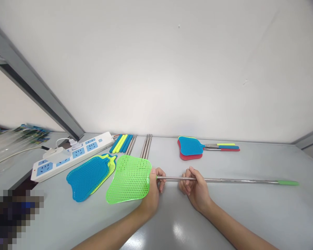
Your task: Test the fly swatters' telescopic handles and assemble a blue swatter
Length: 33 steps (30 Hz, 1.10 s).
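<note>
A green fly swatter [130, 178] lies crosswise in front of me, its long metal rod extended to a green grip at the far right. My left hand [154, 187] is closed around the neck, where the green mesh head meets the rod. Farther right along the rod, my right hand [197, 187] has its fingers curled round the metal. Left of the green head lie stacked blue swatter heads [87, 177] with a yellow swatter head [104, 178] partly covered beneath them.
Behind are blue and yellow handle grips [121, 143] and bare metal rods [146, 146]. A white power strip [75, 156] with plugged-in adapters stands at the left. Several swatters [191, 146] with blue, red and yellow parts lie stacked near the wall. Plastic packaging [18, 142] is at far left.
</note>
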Tool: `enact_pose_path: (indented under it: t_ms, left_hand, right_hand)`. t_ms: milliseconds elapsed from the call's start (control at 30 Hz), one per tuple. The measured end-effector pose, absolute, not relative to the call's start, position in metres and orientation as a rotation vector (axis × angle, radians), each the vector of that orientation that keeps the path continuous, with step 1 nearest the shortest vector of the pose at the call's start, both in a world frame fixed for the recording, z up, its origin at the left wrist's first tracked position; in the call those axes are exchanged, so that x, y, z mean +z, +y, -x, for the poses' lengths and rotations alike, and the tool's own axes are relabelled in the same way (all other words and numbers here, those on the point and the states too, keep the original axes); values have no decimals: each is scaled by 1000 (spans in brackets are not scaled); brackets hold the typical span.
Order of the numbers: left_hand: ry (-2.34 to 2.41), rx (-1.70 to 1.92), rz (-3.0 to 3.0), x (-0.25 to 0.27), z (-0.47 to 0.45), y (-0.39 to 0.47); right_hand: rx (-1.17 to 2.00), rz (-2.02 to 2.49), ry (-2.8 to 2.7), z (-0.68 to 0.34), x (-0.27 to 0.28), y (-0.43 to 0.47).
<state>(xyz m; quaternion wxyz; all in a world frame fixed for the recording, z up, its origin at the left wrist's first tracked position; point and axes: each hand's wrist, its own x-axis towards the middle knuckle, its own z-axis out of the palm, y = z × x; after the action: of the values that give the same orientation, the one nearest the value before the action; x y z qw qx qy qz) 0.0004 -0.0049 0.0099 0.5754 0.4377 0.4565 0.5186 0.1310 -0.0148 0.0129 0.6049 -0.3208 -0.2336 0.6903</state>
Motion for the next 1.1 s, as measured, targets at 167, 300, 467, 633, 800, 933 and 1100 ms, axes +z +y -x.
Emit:
enact_pose_path:
  t_ms: [167,300,467,633,800,933,1100]
  left_hand:
    - [1076,1230,-996,12,-2,-5]
    - [1057,1265,-989,15,-2,-5]
    - [1051,1258,-977,15,-2,-5]
    - [1050,1264,-973,15,-2,-4]
    - [1066,1281,-975,16,-3,-5]
    - [1099,1294,-972,16,-2,-4]
    - [1085,1302,-977,16,-3,-3]
  right_hand:
    - [1600,743,-550,-132,12,-15]
    - [1596,744,-547,-132,12,-15]
    - [1600,753,-545,-132,11,-15]
    - [1597,751,-551,-131,12,-14]
    - [1598,761,-550,-131,13,-15]
    - [1599,761,-548,-131,13,-15]
    - [1596,766,-555,-131,12,-15]
